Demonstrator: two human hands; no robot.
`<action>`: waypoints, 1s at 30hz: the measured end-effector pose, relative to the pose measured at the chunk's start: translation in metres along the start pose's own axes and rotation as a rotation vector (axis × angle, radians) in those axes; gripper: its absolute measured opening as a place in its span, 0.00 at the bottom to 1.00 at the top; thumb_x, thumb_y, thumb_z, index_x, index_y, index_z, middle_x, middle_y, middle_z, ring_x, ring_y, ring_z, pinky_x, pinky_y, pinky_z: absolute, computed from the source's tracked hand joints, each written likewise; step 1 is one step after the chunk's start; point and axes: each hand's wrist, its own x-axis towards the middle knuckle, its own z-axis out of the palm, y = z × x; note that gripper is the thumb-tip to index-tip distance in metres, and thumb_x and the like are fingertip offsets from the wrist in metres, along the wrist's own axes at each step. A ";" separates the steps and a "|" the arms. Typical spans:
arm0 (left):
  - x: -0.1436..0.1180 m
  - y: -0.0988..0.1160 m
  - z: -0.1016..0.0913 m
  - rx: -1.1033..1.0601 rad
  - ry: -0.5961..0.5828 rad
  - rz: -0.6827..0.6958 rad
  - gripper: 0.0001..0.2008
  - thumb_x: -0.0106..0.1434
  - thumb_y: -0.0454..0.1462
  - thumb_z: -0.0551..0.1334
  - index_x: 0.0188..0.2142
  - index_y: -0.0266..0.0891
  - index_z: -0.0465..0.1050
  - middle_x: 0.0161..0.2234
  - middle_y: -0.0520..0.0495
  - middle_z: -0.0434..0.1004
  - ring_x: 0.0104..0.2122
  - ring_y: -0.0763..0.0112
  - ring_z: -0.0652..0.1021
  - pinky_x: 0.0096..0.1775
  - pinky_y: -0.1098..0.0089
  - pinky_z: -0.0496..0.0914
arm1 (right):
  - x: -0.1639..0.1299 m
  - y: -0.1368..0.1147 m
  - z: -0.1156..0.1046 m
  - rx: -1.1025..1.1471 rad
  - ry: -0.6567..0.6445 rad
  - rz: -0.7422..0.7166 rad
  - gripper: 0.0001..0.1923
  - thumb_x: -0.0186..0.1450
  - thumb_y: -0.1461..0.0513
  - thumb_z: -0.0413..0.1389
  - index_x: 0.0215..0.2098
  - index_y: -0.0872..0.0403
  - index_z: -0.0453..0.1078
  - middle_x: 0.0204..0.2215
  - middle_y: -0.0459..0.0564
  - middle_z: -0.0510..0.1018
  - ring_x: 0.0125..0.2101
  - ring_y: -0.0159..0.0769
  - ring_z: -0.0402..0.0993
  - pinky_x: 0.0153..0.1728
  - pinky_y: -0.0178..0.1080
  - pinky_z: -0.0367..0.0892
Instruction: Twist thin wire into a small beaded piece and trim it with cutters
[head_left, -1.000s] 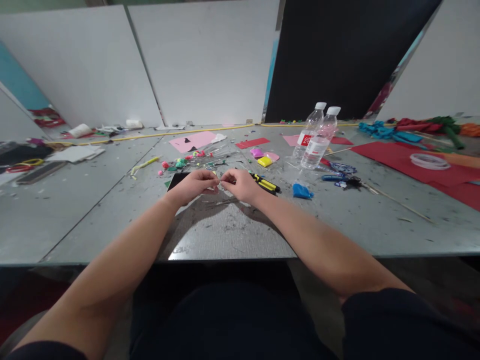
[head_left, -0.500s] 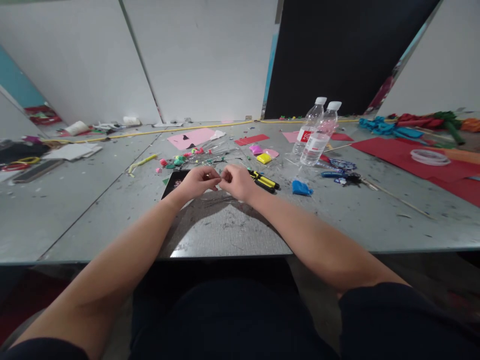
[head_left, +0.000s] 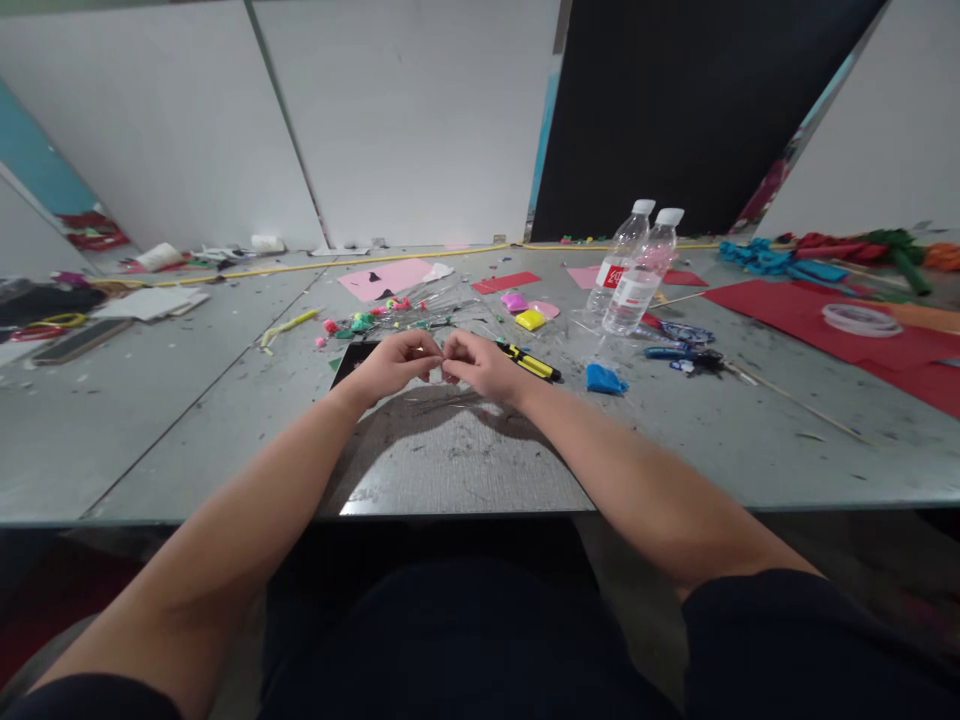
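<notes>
My left hand [head_left: 397, 365] and my right hand [head_left: 480, 367] meet fingertip to fingertip above the grey table [head_left: 247, 450]. Both are closed in a pinch, and whatever lies between the fingers is too small to make out. Thin wire-like strands [head_left: 442, 400] lie on the table just under them. A dark flat object [head_left: 349, 360], perhaps a phone or tablet, is partly covered by my left hand. Beside my right hand is a yellow-and-black tool [head_left: 534, 363], its near end hidden. A blue packet [head_left: 604, 379] rests farther right.
Two plastic bottles [head_left: 626, 290] stand at the back right. Pink and green clay bits [head_left: 362, 322] and a yellow packet [head_left: 530, 320] lie beyond my hands. Red sheets [head_left: 817, 315], a thin stick [head_left: 802, 402] and a bunch of keys [head_left: 701, 362] are on the right.
My right hand has turned slightly, its fingers still meeting those of my left. The view has shifted a little; the things on the table stay put.
</notes>
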 end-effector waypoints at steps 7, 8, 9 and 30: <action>-0.001 0.001 0.000 -0.021 0.029 0.000 0.07 0.59 0.39 0.69 0.32 0.38 0.76 0.27 0.50 0.77 0.25 0.76 0.76 0.30 0.73 0.73 | 0.008 0.005 -0.004 0.186 -0.001 0.100 0.04 0.59 0.61 0.57 0.29 0.53 0.66 0.21 0.42 0.69 0.22 0.28 0.64 0.25 0.34 0.60; -0.001 0.002 0.000 -0.023 0.032 0.000 0.07 0.58 0.39 0.70 0.32 0.38 0.76 0.27 0.50 0.76 0.25 0.76 0.76 0.30 0.73 0.73 | 0.008 0.005 -0.005 0.191 -0.008 0.123 0.05 0.58 0.60 0.58 0.28 0.53 0.67 0.20 0.42 0.68 0.21 0.28 0.61 0.24 0.33 0.57; -0.001 0.002 0.001 -0.024 0.038 0.001 0.07 0.58 0.39 0.70 0.32 0.38 0.76 0.27 0.50 0.76 0.25 0.76 0.76 0.29 0.73 0.73 | 0.008 0.005 -0.006 0.198 -0.016 0.143 0.06 0.58 0.60 0.58 0.28 0.54 0.67 0.19 0.41 0.67 0.20 0.27 0.59 0.23 0.33 0.55; 0.000 0.005 0.016 0.200 0.192 -0.200 0.10 0.54 0.36 0.67 0.23 0.39 0.66 0.19 0.54 0.73 0.19 0.72 0.79 0.20 0.76 0.67 | 0.004 -0.003 0.003 -0.750 0.187 -0.020 0.08 0.63 0.64 0.56 0.26 0.53 0.66 0.25 0.49 0.74 0.30 0.36 0.69 0.35 0.38 0.59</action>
